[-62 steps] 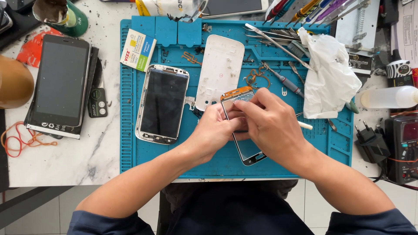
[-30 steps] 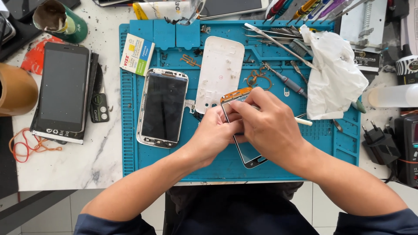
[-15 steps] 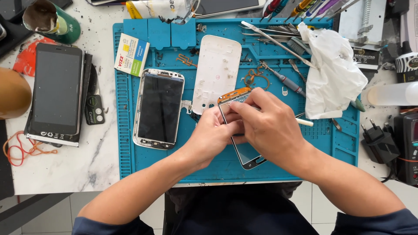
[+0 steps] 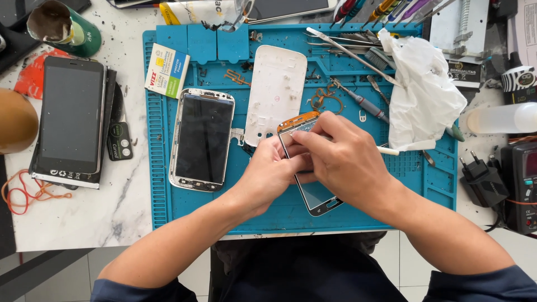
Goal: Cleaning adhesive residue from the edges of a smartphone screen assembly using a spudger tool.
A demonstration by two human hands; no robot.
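Blue mat (image 4: 168, 212), glass panel (image 4: 320, 198) diagonal, top upper-left

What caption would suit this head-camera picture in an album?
Both hands, left hand and right hand, hold a phone glass panel over a blue mat.

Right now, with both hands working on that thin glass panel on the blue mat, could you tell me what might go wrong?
1. The glass panel is pinched by the left hand and right hand near its top edge; bending it could crack it.
2. The orange flex strip sits right under the fingertips and might tear.
3. The white back cover and bare phone frame lie close by; a slip could knock them.
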